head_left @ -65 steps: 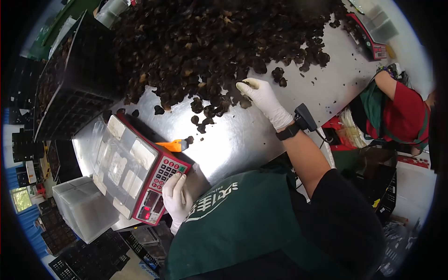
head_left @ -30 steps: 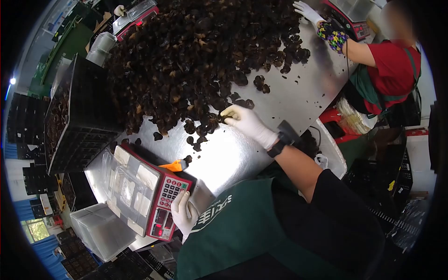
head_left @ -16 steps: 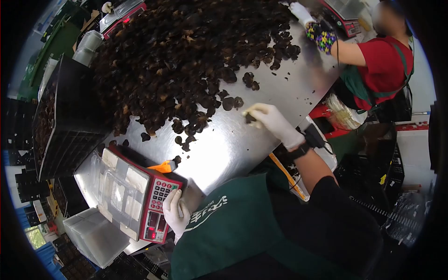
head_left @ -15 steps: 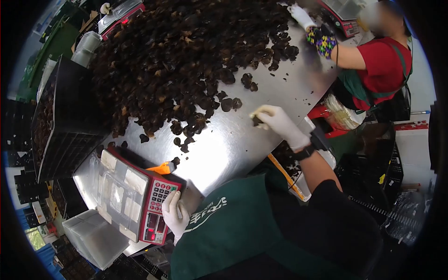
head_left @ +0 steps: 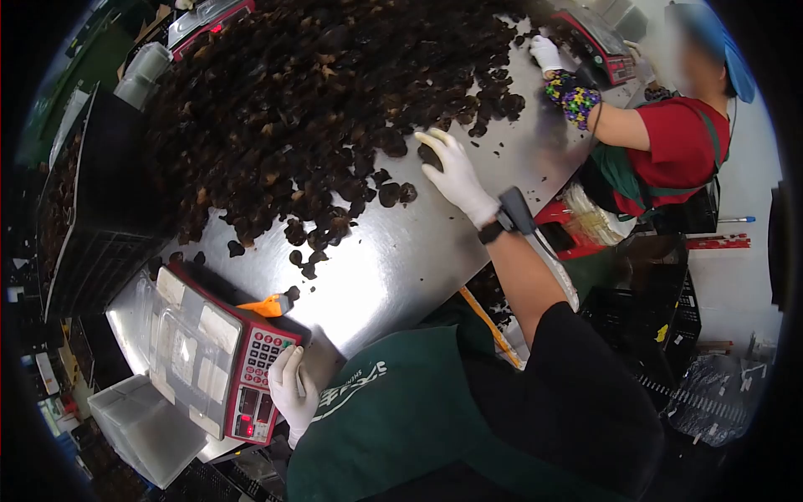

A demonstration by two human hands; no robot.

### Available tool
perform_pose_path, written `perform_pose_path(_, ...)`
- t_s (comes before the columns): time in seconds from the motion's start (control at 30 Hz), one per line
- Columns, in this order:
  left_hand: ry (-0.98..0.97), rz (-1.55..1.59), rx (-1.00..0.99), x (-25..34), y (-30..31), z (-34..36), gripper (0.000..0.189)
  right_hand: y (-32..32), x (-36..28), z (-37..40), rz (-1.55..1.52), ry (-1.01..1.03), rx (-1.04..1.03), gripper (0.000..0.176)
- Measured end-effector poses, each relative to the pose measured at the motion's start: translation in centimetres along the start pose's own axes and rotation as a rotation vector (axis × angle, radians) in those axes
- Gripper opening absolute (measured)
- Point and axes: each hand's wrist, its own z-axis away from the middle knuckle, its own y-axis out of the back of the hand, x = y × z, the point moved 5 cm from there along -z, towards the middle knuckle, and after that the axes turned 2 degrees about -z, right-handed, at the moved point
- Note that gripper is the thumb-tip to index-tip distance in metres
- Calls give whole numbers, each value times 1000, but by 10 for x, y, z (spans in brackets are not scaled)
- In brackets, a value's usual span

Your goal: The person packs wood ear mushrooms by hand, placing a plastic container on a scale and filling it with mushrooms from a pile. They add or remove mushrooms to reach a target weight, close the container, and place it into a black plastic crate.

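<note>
Right hand (head_left: 452, 171) has swung back across the steel table (head_left: 393, 259) to the fungus heap (head_left: 318, 100), fingers apart over a loose piece (head_left: 428, 155), likely raking | heap fills far half | crates (head_left: 92, 209) beyond left edge | scale (head_left: 213, 351) near-left corner, within reach | left hand (head_left: 293, 393) open-fingered, steadying its keypad

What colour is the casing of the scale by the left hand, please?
The scale is red, head view.

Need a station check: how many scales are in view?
3: one scale at the left hand, one far left, one by the co-worker. The pile may hide others.
</note>
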Motion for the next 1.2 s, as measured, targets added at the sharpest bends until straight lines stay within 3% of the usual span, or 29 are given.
perform_pose_path(0.07,17,-4,26,-5,0,6,37,-21,5,-10,129,34,-127,35)
perform_pose_path(0.17,39,-3,40,-6,1,7,37,-26,10,-13,-724,-452,-309,30)
perform_pose_path(0.2,37,1,37,-6,0,6,37,-16,-5,-11,-947,-590,-253,27)
perform_pose_path(0.3,46,32,1,-3,-2,0,39,-6,-10,-7,-881,-586,-283,26)
perform_pose_path(0.33,48,36,-10,-2,-3,-2,39,-6,-8,-4,-744,-534,-321,29)
perform_pose_path(0.43,58,49,-20,-3,-6,-6,40,-8,-47,9,-181,-4,-188,31)
perform_pose_path(0.47,69,49,-21,-2,-6,-7,40,-16,-67,18,-127,97,-128,26)
perform_pose_path(0.57,96,32,-20,2,-5,-11,40,-46,-74,30,-35,123,-259,17)
perform_pose_path(0.6,100,26,-25,2,-3,-12,40,-54,-72,26,-130,19,-246,14)
perform_pose_path(0.7,118,14,-20,0,0,-11,40,-57,-94,-2,-252,122,-147,15)
perform_pose_path(0.73,130,14,-22,0,0,-10,40,-58,-106,-14,-207,188,-154,23)
perform_pose_path(0.77,141,16,-24,0,0,-9,40,-66,-111,-25,-149,242,-179,46)
perform_pose_path(0.83,124,10,-13,1,0,-9,40,-83,-126,-42,-52,266,-215,69)
perform_pose_path(0.9,117,-26,-4,2,1,-9,40,-114,-138,-43,21,329,-417,80)
perform_pose_path(0.93,132,-31,12,2,3,-9,39,-121,-150,-40,139,428,-396,66)
perform_pose_path(1.03,185,-50,21,8,10,-12,38,-137,-140,-53,25,366,-397,50)
perform_pose_path(1.07,189,-40,58,7,10,-9,39,-140,-135,-56,16,355,-347,37)
perform_pose_path(1.1,182,-42,94,6,16,-9,40,-142,-130,-57,-21,431,-310,36)
perform_pose_path(1.2,151,-120,240,5,54,-10,44,-146,-126,-70,-219,324,-303,27)
